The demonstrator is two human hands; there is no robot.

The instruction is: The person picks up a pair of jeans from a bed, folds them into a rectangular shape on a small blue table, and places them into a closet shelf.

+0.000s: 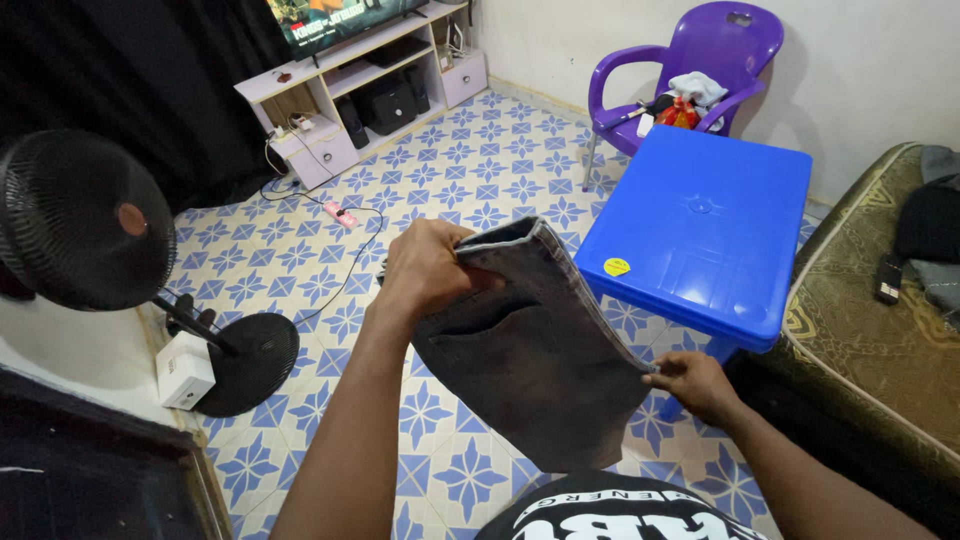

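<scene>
1. Here we stand over a blue-and-white tiled floor [480, 190], the biggest thing in view, with a TV stand [350, 90] against the far wall and a brownish mattress [870, 340] along our right.
2. Next in size, a blue plastic table [700, 225] sits just beside the mattress, and a purple chair [700, 60] with some small items on its seat stands behind it.
3. To our left a black standing fan [85, 220] leans over its round base, with a small white box [185, 370] touching that base.
4. In front of us we hold up a dark grey garment [530, 360], folded and hanging in the air above the tiles, near the table's front corner.
5. Our left hand [425, 270] is closed in a fist round the garment's upper edge, fingers curled over the fold.
6. Our right hand [690, 385] pinches the lower right edge between thumb and fingertips, low and close to the table leg.
7. We judge the right-hand pinch the weaker hold: if that edge slips, the fold could fall open and the cloth drop to the floor.
8. We also judge that a swing to the right could brush the cloth against the table corner, as the two sit close.
</scene>
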